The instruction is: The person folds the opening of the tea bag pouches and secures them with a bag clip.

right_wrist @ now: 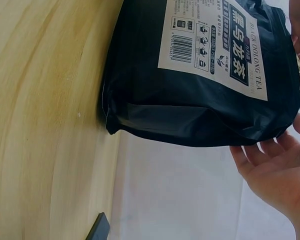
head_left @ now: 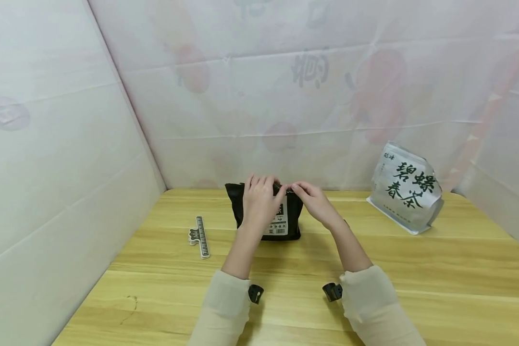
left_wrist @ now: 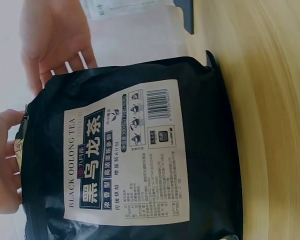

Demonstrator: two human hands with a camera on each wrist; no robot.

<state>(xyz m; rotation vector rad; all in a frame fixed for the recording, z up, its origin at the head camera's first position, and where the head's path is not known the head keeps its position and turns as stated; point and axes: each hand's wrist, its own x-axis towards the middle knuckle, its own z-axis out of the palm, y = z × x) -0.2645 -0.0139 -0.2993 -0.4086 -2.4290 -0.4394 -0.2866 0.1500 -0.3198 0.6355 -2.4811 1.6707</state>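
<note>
A black bag of black oolong tea (left_wrist: 210, 145) stands upright on the table, its cream label facing me. In the head view my left hand (head_left: 260, 199) grips the bag's top edge left of the right corner, its fingers reaching over the rim. My right hand (head_left: 315, 201) pinches the top right corner. From the right wrist, that hand's fingers (right_wrist: 270, 150) run behind the bag's side. A strip of gold lining shows at the bag's mouth beside the left hand in the left wrist view. The far fingertips are hidden behind the bag.
A clip with a piano-key pattern (head_left: 202, 237) lies on the wooden table (head_left: 155, 288) to the left. At the back right a white tea bag (head_left: 404, 190) with green characters leans back. White printed cloth (head_left: 259, 115) closes off the back and sides.
</note>
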